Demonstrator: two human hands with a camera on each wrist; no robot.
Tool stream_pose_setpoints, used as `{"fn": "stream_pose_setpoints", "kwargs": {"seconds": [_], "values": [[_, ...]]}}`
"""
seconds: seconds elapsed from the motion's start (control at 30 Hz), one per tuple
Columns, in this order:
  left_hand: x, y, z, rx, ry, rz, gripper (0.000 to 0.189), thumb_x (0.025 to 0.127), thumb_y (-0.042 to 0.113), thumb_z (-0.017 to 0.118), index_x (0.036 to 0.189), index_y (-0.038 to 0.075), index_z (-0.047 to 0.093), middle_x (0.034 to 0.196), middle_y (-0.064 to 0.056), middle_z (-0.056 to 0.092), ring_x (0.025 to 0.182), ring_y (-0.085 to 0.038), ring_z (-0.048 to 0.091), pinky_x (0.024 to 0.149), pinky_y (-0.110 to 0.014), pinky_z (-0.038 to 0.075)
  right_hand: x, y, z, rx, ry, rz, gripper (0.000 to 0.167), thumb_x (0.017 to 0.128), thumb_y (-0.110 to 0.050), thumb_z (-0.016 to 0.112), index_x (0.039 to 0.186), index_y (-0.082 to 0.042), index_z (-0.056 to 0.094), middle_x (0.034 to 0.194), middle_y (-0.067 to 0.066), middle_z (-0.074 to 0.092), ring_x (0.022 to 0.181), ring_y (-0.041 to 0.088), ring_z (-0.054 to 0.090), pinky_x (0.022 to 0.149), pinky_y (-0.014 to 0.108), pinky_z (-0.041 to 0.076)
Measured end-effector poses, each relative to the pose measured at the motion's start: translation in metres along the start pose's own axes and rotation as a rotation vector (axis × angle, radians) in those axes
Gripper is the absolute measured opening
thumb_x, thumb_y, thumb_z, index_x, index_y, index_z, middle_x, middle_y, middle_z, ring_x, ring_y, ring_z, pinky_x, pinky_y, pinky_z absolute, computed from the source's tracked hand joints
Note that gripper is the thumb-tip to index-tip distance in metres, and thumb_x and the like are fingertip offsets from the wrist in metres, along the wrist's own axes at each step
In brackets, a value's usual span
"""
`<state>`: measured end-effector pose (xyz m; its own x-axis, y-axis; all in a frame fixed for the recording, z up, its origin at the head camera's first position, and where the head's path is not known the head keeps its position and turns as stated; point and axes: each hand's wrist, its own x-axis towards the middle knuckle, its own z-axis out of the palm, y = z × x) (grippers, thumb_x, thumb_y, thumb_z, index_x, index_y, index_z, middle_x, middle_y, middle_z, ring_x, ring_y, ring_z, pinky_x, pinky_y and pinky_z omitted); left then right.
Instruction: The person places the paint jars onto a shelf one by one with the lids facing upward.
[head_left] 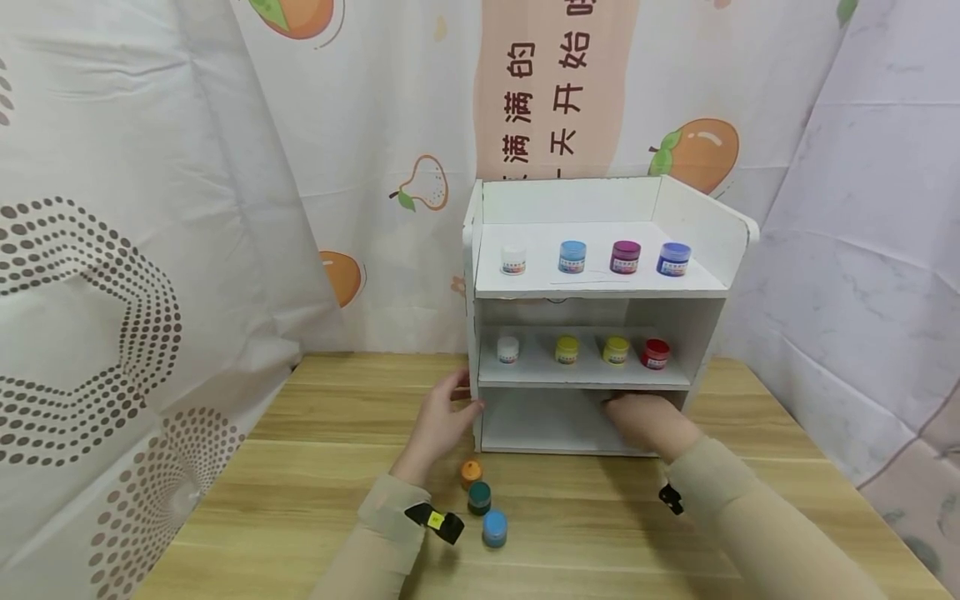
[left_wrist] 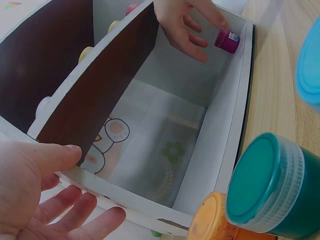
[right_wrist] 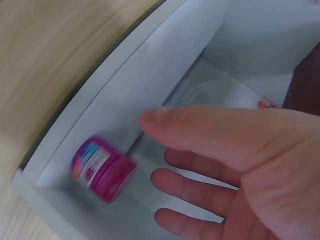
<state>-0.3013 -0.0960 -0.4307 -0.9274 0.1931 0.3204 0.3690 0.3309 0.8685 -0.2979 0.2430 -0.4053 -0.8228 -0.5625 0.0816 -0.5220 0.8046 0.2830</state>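
Note:
My left hand (head_left: 442,421) holds the left side panel of a small white shelf (head_left: 600,293). In the left wrist view its thumb lies over the panel's front edge, with the loosely bent fingers outside. My right hand (head_left: 651,421) reaches into the bottom compartment at the right. Its fingers (right_wrist: 195,192) are apart and hold nothing. Beside them a magenta paint jar (right_wrist: 102,169) stands on the bottom board near the right wall; the hand hides it in the head view. Orange (head_left: 471,473), dark green (head_left: 479,498) and blue (head_left: 495,528) jars stand on the table near my left wrist.
On the top shelf stand white (head_left: 513,259), light blue (head_left: 572,257), purple (head_left: 626,257) and blue-violet (head_left: 673,259) jars. The middle board bears white (head_left: 507,350), yellow (head_left: 567,350) and red (head_left: 656,354) jars. A printed curtain (head_left: 375,125) hangs behind the wooden table (head_left: 300,500).

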Motion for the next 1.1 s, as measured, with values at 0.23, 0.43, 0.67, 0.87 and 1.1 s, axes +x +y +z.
{"fn": "stream_pose_setpoints", "kwargs": {"seconds": [0.23, 0.43, 0.67, 0.87, 1.1], "values": [[0.001, -0.003, 0.001, 0.012, -0.001, -0.006, 0.056, 0.097, 0.011, 0.070, 0.148, 0.007, 0.049, 0.139, -0.012, 0.057, 0.122, -0.034, 0.058, 0.092, -0.043, 0.057, 0.001, -0.028, -0.016, 0.157, -0.032, -0.034, 0.025, 0.074, 0.001, 0.082, 0.094, -0.005, 0.069, 0.093, 0.008, 0.065, 0.077, 0.022, 0.063, 0.069, 0.042, 0.058], [0.001, -0.004, 0.000, 0.015, -0.001, 0.000, 0.055, 0.097, 0.011, 0.070, 0.148, 0.007, 0.050, 0.139, -0.012, 0.058, 0.122, -0.035, 0.058, 0.092, -0.043, 0.057, 0.001, -0.055, -0.023, 0.363, -0.060, -0.057, 0.037, 0.081, -0.001, 0.083, 0.117, -0.003, 0.071, 0.114, 0.014, 0.067, 0.101, 0.031, 0.068, 0.084, 0.046, 0.058], [0.002, -0.003, 0.001, 0.020, 0.001, -0.009, 0.055, 0.096, 0.010, 0.071, 0.148, 0.007, 0.050, 0.139, -0.012, 0.058, 0.122, -0.033, 0.059, 0.092, -0.042, 0.057, 0.003, -0.083, -0.029, 0.517, -0.054, -0.182, 0.038, 0.087, -0.013, 0.082, 0.122, -0.008, 0.070, 0.117, 0.006, 0.067, 0.106, 0.023, 0.066, 0.090, 0.042, 0.057], [0.001, -0.003, 0.001, 0.017, 0.000, -0.016, 0.056, 0.096, 0.012, 0.071, 0.148, 0.009, 0.050, 0.139, -0.011, 0.058, 0.122, -0.033, 0.059, 0.092, -0.044, 0.057, 0.002, -0.101, -0.032, 0.535, -0.028, -0.259, 0.036, 0.087, -0.017, 0.082, 0.121, -0.011, 0.072, 0.117, 0.001, 0.067, 0.105, 0.017, 0.065, 0.088, 0.036, 0.057], [0.001, -0.003, 0.000, 0.004, -0.006, -0.005, 0.055, 0.096, 0.012, 0.071, 0.148, 0.009, 0.051, 0.138, -0.012, 0.058, 0.122, -0.034, 0.058, 0.091, -0.044, 0.058, 0.003, -0.118, -0.025, 0.590, -0.014, -0.350, 0.032, 0.088, -0.017, 0.081, 0.118, -0.009, 0.072, 0.116, -0.001, 0.067, 0.105, 0.012, 0.064, 0.089, 0.028, 0.055]]}}
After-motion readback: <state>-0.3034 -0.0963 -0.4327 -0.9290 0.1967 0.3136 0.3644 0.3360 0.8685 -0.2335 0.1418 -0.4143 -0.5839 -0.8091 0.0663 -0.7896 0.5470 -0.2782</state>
